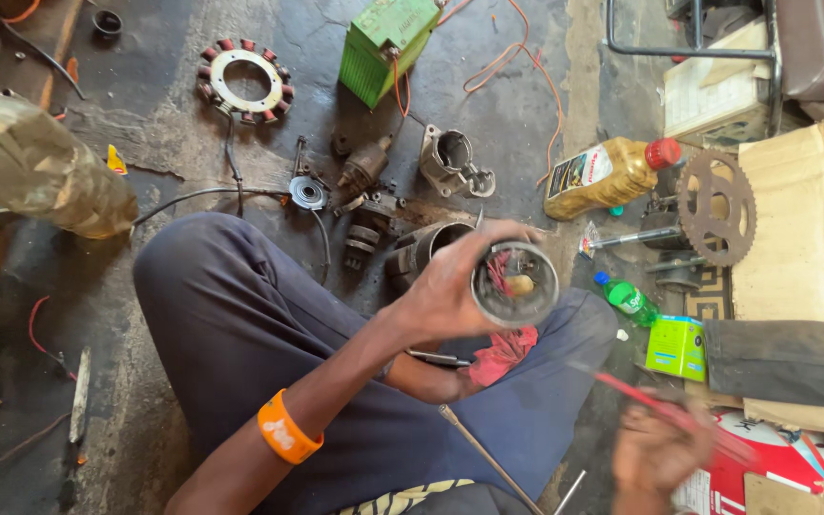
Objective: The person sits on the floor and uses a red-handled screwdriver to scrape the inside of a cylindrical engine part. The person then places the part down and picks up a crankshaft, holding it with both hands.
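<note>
On stained concrete floor (174, 143) (oily): scattered motor parts (364, 191), battery (385, 46).

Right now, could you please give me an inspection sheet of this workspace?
Surface: stained concrete floor.
Job's things: round motor housing with red wires inside; thin red tool, blurred.
Clutter: stator ring, green battery, oil bottle, sprocket, red rag, loose metal parts.
Grippers: left hand grips the housing; right hand holds the red tool.
Cables: orange wires, black cable.
Surroundings: cardboard, boxes.
</note>
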